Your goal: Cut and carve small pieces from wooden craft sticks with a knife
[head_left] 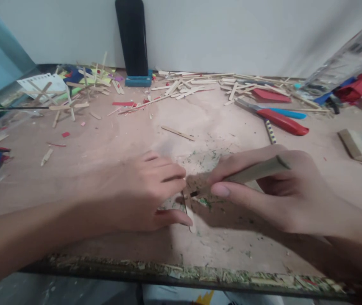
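Left hand (151,186), fingers bent, held a pale, flat wooden craft stick (191,221) against the brownish tabletop (130,248). Right hand (270,186) gripped a grey-green, rod-handled tool (247,173), dark tip at the stick; contact unclear. Judged hazard: excess sideways force could skid the tip into the left hand. Stick's long axis ran near-to-far, rounded end nearest the wearer; tool pointed left.

Right fingers (221,190) hold a dark-tipped tool (247,172), seemingly touching a stick (190,210) under left fingers (172,173).
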The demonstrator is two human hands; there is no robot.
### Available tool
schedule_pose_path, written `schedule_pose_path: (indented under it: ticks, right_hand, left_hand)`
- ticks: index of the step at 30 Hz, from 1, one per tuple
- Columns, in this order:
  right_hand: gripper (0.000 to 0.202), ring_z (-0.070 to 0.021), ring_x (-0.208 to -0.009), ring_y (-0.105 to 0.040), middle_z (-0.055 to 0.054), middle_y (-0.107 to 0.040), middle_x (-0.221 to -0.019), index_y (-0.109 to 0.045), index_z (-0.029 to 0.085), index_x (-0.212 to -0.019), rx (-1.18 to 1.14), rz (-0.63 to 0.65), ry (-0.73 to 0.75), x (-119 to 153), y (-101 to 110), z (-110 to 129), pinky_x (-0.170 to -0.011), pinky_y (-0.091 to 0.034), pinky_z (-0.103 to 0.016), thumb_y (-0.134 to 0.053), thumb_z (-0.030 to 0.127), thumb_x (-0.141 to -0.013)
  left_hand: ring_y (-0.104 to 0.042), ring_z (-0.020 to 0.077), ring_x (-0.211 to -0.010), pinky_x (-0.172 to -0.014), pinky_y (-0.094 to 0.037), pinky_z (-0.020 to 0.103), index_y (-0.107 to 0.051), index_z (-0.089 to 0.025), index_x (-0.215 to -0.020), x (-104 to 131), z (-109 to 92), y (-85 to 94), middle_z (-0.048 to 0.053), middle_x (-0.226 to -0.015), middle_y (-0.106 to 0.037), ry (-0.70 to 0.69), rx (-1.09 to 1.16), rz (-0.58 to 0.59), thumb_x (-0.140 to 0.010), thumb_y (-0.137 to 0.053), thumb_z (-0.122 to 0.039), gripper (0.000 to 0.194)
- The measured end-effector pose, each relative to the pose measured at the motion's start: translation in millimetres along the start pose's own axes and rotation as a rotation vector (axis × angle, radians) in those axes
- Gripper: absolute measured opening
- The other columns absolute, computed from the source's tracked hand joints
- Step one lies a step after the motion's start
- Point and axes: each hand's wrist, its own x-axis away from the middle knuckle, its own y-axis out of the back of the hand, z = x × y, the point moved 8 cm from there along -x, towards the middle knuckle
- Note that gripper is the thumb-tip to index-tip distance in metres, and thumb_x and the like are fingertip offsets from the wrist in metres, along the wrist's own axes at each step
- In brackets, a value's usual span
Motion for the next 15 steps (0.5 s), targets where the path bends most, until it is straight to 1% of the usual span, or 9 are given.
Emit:
schedule_pose_path:
  ticks: [3, 5, 9, 13, 15]
  right_hand:
    - [0.023, -0.0133, -0.056, -0.065, -0.001, -0.080, -0.075, -0.083, 0.024, -0.093, 0.014, 0.005, 0.000, 0.8, -0.8, 0.4, -0.046, -0.045, -0.029, -0.079, 0.041, -0.108]
    - [0.022, -0.0134, -0.058, -0.066, -0.001, -0.083, -0.080, -0.084, 0.024, -0.095, 0.036, 0.016, -0.009, 1.4, -2.6, -0.2, -0.048, -0.048, -0.029, -0.079, 0.041, -0.108]
    - [0.018, -0.0107, -0.057, -0.063, 0.002, -0.081, -0.078, -0.085, 0.027, -0.097, 0.033, -0.007, -0.031, 3.9, -2.9, -1.7, -0.049, -0.047, -0.027, -0.082, 0.041, -0.107]
    - [0.018, -0.0100, -0.063, -0.069, 0.004, -0.085, -0.085, -0.085, 0.030, -0.098, 0.019, 0.012, -0.019, 4.8, -3.2, -0.9, -0.053, -0.049, -0.024, -0.089, 0.048, -0.102]
    - [0.019, -0.0096, -0.063, -0.069, 0.005, -0.085, -0.084, -0.085, 0.031, -0.097, 0.027, 0.005, -0.028, 4.3, -1.8, -1.8, -0.053, -0.049, -0.024, -0.089, 0.048, -0.102]
  left_hand:
    - [-0.078, 0.0289, -0.108, -0.091, -0.050, 0.047, -0.078, -0.016, -0.112, -0.1, -2.9, -0.7, 0.011, -0.127, -0.085, 0.009, -0.019, -0.016, -0.115, -0.063, -0.066, 0.053]
    - [-0.078, 0.0291, -0.110, -0.093, -0.049, 0.047, -0.078, -0.015, -0.114, 0.1, -4.6, -0.8, 0.010, -0.128, -0.085, 0.008, -0.028, -0.027, -0.115, -0.063, -0.068, 0.055]
    - [-0.078, 0.0288, -0.114, -0.099, -0.048, 0.048, -0.077, -0.015, -0.119, 0.4, -4.3, -3.4, 0.009, -0.130, -0.085, 0.019, -0.019, -0.009, -0.115, -0.062, -0.067, 0.055]
    - [-0.079, 0.0281, -0.114, -0.099, -0.048, 0.048, -0.077, -0.016, -0.118, 0.6, -3.5, -3.5, 0.010, -0.130, -0.085, 0.023, -0.025, -0.025, -0.115, -0.058, -0.074, 0.062]
    - [-0.079, 0.0279, -0.114, -0.098, -0.048, 0.048, -0.077, -0.017, -0.117, 0.3, -3.9, -3.9, 0.010, -0.129, -0.085, 0.024, -0.033, -0.026, -0.113, -0.058, -0.078, 0.064]
